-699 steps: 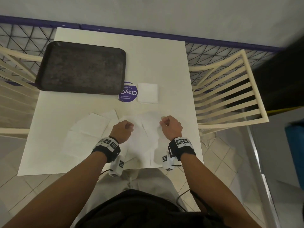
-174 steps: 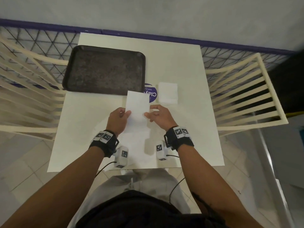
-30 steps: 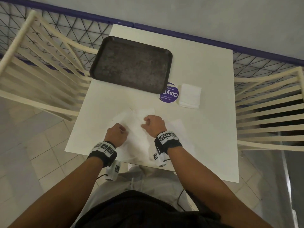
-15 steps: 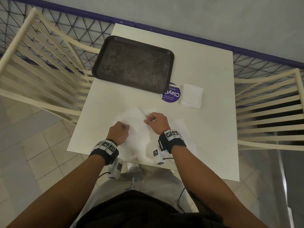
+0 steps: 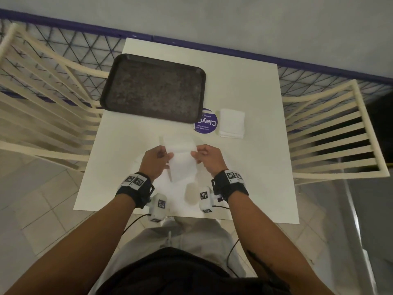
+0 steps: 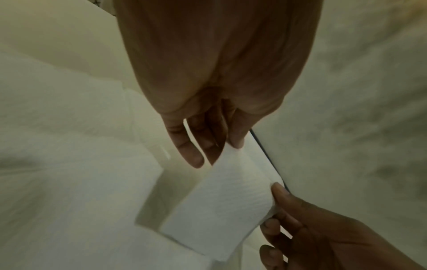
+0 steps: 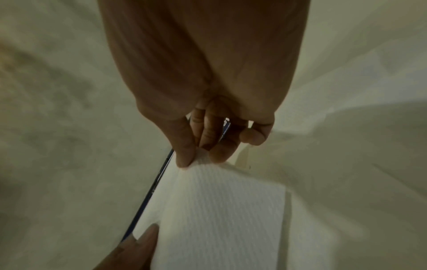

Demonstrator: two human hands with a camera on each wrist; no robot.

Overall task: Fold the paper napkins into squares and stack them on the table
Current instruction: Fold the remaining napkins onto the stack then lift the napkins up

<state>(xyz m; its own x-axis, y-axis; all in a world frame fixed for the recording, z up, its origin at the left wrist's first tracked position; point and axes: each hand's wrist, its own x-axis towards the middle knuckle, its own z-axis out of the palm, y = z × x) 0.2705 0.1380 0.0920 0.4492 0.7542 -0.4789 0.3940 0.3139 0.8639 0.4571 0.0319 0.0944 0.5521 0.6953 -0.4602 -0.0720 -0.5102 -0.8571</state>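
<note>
napkin [image 5: 182,161] | light, limp, tears easily | L hand [image 5: 154,159] + R hand [image 5: 207,157] each pinch a far corner | grip corners, gently

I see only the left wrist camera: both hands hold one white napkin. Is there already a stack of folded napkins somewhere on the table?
Observer: Yes. In the head view a stack of folded napkins lies on the table, beyond the right hand.
Operator: What is next to that stack?
Observer: A round purple sticker lies just left of it, and a dark tray partly covers the sticker.
Operator: How does the right hand grip?
Observer: In the right wrist view, its thumb and fingers pinch a corner of the napkin.
</note>
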